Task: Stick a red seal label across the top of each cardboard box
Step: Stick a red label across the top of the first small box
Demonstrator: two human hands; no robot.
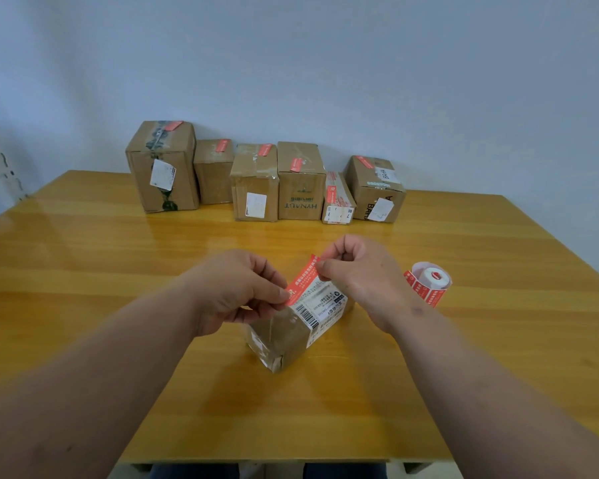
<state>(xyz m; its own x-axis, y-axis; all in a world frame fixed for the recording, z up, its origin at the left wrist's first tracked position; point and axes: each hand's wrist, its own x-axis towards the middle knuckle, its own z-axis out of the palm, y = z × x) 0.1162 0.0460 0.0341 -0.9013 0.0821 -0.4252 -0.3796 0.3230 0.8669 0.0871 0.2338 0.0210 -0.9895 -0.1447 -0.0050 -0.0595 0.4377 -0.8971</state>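
While left hand (237,292) and right hand (357,271) each pinch an end of the label (303,280) over the box (291,326), label text unreadable.

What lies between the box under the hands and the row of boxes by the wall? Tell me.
Only bare table: in the head view, nothing stands between the near box and the back row of boxes.

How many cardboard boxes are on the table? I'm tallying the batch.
7: six in a back row by the wall, one near box under both hands. Any behind the row would be hidden.
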